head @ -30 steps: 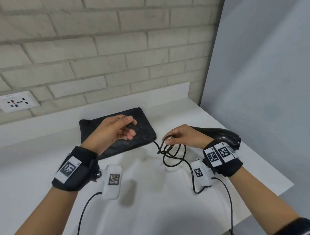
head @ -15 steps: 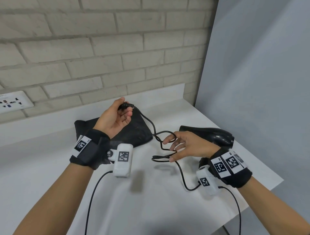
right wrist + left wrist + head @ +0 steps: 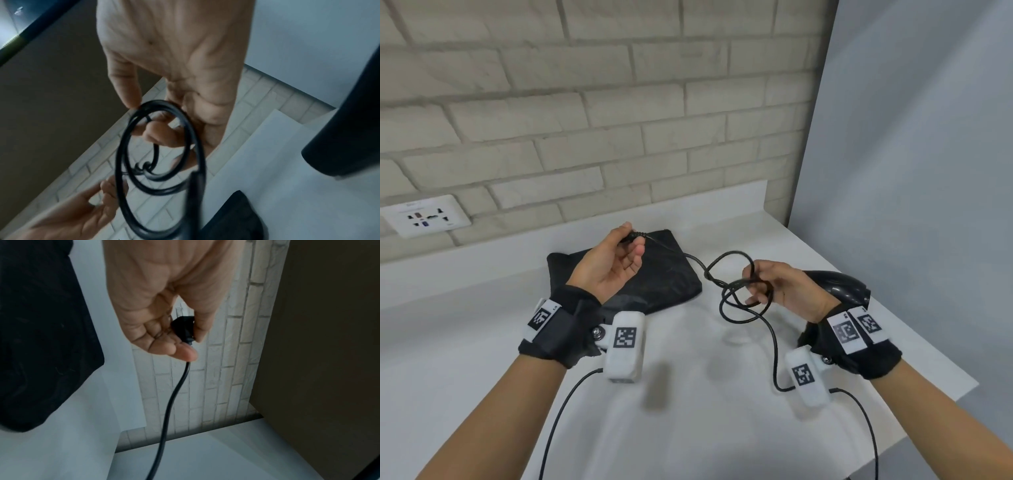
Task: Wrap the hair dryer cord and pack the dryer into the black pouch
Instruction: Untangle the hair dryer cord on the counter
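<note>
Black cord is bunched into a couple of loops round the fingers of the right hand, whereas a second ago that hand only pinched a smaller tangle down near the worktop, so the coiling looks properly underway. The left hand pinches the plug and has lifted it up over the black pouch, which lies flat by the back edge. Still unpacked, the dryer sits behind the right wrist near the right edge.
</note>
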The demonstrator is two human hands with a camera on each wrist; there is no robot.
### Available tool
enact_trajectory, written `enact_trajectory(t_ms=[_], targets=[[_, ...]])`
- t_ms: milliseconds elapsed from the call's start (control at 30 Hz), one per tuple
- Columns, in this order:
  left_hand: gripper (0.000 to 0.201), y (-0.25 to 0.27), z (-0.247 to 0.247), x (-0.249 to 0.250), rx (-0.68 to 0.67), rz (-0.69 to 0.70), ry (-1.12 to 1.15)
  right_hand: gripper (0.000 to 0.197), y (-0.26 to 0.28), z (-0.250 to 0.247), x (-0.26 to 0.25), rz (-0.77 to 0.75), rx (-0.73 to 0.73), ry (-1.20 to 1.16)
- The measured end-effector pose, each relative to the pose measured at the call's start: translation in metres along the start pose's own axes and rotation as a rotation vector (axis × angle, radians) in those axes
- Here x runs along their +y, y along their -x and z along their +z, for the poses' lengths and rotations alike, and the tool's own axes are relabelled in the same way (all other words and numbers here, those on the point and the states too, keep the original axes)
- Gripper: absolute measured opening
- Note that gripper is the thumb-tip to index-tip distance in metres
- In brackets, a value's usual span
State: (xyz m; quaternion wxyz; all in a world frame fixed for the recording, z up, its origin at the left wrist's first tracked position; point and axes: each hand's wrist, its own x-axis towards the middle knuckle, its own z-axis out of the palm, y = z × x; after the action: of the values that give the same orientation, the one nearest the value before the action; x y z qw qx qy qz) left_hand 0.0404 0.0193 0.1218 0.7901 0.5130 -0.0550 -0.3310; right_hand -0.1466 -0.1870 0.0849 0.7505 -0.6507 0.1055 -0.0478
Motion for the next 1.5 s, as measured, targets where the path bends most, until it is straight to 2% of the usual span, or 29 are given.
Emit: enact_trajectory(t_ms=[67,167,267,333,433,500,567,700,767,833,933,1000,1133,1200,1233,1333,1433,1500], targets=[[0.019,0.001,0.002,0.0,-0.021,0.01,0.028,0.03,-0.002,0.004,0.0,0.048,0.019,0.149],[0.018,0.005,0.011,0.006,-0.098,0.076,0.012,0.033,-0.004,0.012,0.002,0.089,0.096,0.388],[0.017,0.011,0.028,0.016,-0.169,0.172,-0.047,0.056,-0.006,0.018,0.007,0.032,0.079,0.63],[0.016,0.014,0.042,0.024,-0.202,0.22,-0.094,0.059,-0.011,0.021,0.005,-0.07,0.095,0.704],[0.014,0.016,0.058,0.034,-0.243,0.292,-0.171,0.039,-0.022,0.024,-0.01,-0.216,0.128,0.59],[0.01,0.016,0.063,0.041,-0.235,0.366,-0.232,0.025,-0.025,0.021,-0.026,-0.264,0.123,0.393],[0.01,0.014,0.061,0.048,-0.198,0.447,-0.28,0.018,-0.024,0.014,-0.036,-0.301,0.139,0.357],[0.007,0.011,0.066,0.046,-0.085,0.648,-0.405,0.02,-0.025,0.01,-0.044,-0.346,0.189,0.329],[0.0,0.012,0.076,0.036,-0.096,0.749,-0.537,0.021,-0.027,0.015,-0.049,-0.369,0.201,0.259],[0.007,0.012,0.087,0.024,-0.132,0.808,-0.698,0.021,-0.026,0.022,-0.052,-0.371,0.196,0.247],[0.009,0.007,0.093,0.018,-0.138,0.755,-0.774,0.026,-0.025,0.023,-0.051,-0.341,0.173,0.252],[0.013,0.002,0.089,0.024,-0.115,0.63,-0.717,0.031,-0.025,0.015,-0.048,-0.3,0.148,0.225],[0.018,0.0,0.085,0.033,-0.255,0.305,-0.346,0.042,-0.025,0.01,-0.054,-0.207,0.038,0.025],[0.018,-0.002,0.087,0.031,-0.255,0.217,-0.227,0.034,-0.023,0.018,-0.058,-0.21,0.002,0.038],[0.018,-0.005,0.088,0.028,-0.236,0.193,-0.194,0.029,-0.023,0.023,-0.06,-0.215,-0.018,0.056],[0.02,-0.011,0.09,0.016,-0.2,0.129,-0.158,0.036,-0.024,0.031,-0.061,-0.202,-0.055,0.095],[0.021,-0.012,0.088,0.006,-0.19,0.122,-0.207,0.032,-0.024,0.034,-0.059,-0.201,0.006,0.095],[0.02,-0.009,0.086,0.002,-0.136,0.171,-0.295,0.03,-0.025,0.032,-0.055,-0.223,0.082,0.087]])
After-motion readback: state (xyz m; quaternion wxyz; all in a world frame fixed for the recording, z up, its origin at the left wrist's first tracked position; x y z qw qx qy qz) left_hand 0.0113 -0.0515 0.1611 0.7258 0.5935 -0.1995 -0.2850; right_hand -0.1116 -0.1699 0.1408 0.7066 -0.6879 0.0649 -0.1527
